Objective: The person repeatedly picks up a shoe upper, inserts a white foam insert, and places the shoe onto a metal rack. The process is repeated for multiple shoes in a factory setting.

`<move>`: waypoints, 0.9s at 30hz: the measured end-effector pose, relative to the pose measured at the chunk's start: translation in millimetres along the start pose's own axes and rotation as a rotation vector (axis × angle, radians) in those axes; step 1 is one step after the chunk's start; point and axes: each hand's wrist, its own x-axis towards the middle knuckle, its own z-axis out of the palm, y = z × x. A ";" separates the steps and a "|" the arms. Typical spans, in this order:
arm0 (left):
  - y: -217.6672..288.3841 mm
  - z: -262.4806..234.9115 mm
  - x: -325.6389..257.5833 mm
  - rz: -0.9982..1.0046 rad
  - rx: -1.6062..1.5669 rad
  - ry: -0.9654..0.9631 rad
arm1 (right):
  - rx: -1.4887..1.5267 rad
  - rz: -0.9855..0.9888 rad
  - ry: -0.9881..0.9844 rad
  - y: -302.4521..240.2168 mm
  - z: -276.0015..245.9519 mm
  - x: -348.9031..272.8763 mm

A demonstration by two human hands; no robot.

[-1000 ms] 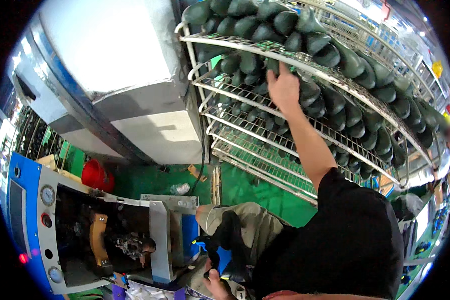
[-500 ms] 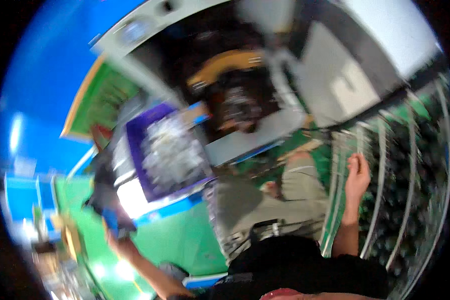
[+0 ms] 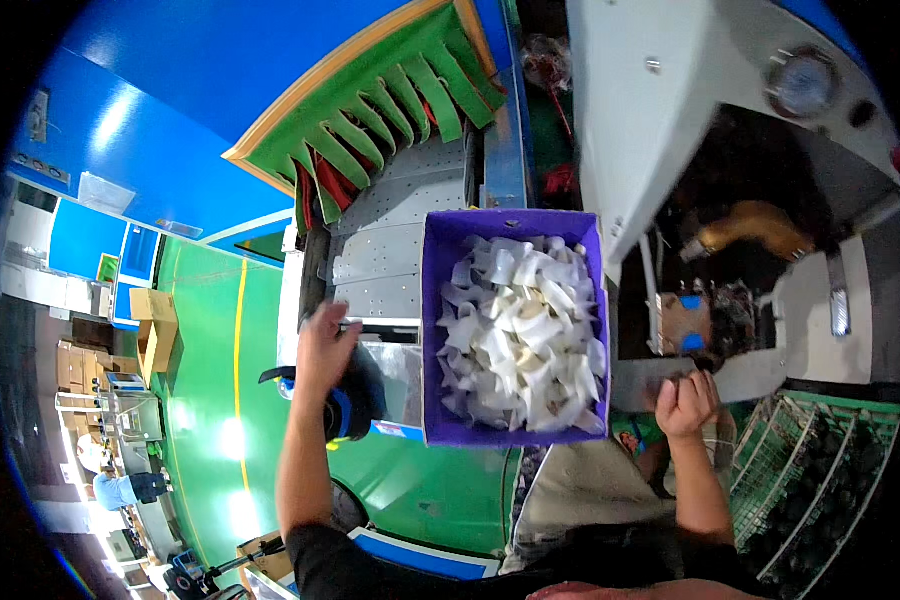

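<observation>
My left hand (image 3: 327, 347) is at the near end of a grey perforated conveyor (image 3: 380, 225), its thumb and fingers apart, with nothing visible in it. Just beside and below it is a black and blue object (image 3: 353, 395) with a bit of yellow; its kind is unclear. My right hand (image 3: 687, 403) is curled closed at the front ledge (image 3: 630, 383) of a grey machine. Whatever its fingers may hold is hidden. Between my hands stands a purple box (image 3: 433, 330) heaped with white, curled plastic-like pieces (image 3: 525, 330).
Green flaps (image 3: 390, 110) hang over the conveyor's far end. The machine's dark opening (image 3: 760, 170) is at the right, with a brown block with blue ends (image 3: 684, 322) inside. A wire basket (image 3: 800, 450) of dark pieces stands lower right. A distant person (image 3: 125, 490) works at far left.
The view has swung left, so the box and machine now lie farther right. My left hand was beside the black and blue object and is now at the conveyor's end. My right hand has left the wire basket.
</observation>
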 end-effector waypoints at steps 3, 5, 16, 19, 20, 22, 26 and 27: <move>-97.5 22.6 151.5 0.053 0.181 0.106 | 0.030 0.022 -0.059 -2.1 6.2 -5.7; -127.9 31.8 239.3 0.050 0.066 0.247 | 0.034 0.026 -0.131 -3.7 1.7 -2.1; -153.8 39.5 325.8 -0.067 -0.478 0.189 | -0.125 0.072 -0.324 2.9 -2.2 -26.7; -130.2 54.9 312.0 -0.172 -0.477 0.206 | -0.136 0.043 -0.196 -9.6 5.6 -2.9; -99.2 61.5 298.0 -0.140 -0.584 0.174 | -0.151 0.052 -0.197 -6.9 3.2 -3.3; -110.9 78.0 302.4 -0.403 -0.379 -0.118 | -0.147 0.027 -0.189 6.6 3.1 -18.5; -98.8 137.3 281.0 -0.278 -0.394 0.345 | -0.078 0.044 -0.163 -4.8 6.1 -4.9; -69.4 144.6 272.9 -0.307 -0.440 0.298 | -0.087 0.043 -0.135 -0.9 6.4 -6.9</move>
